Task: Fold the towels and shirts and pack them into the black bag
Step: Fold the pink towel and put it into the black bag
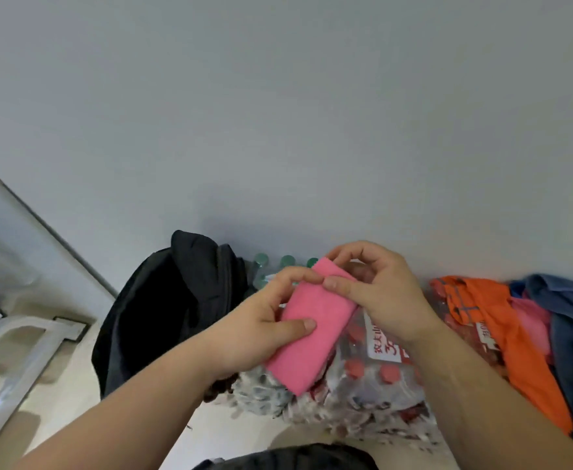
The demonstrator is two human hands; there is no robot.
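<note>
Both hands are up in front of the wall, working a small pink towel (pixel 314 330) held in mid-air above a shrink-wrapped pack of red-capped bottles (pixel 376 378). The left hand (pixel 261 337) grips the towel's near-left side, thumb pressed flat on top and fingers curled under. The right hand (pixel 376 293) pinches the far corner between thumb and forefinger. Both are grasping cloth; neither is loose.

The towel is already a narrow, doubled strip, so this looks like a late fold. To do it well, I'd say: keep that far corner pinched square, bring it down onto the near edge so the corners meet, then smooth along the crease with the left thumb. Doing it in the air risks a layer slipping, so resting it on something flat might help.

The black bag (pixel 173 307) stands just to the left, against the wall, close by for packing. Whether its mouth is open I can't tell. Off to the right an orange shirt (pixel 488 320) and a blue garment (pixel 570 317) lie heaped and unfolded, so plenty remains.
</note>
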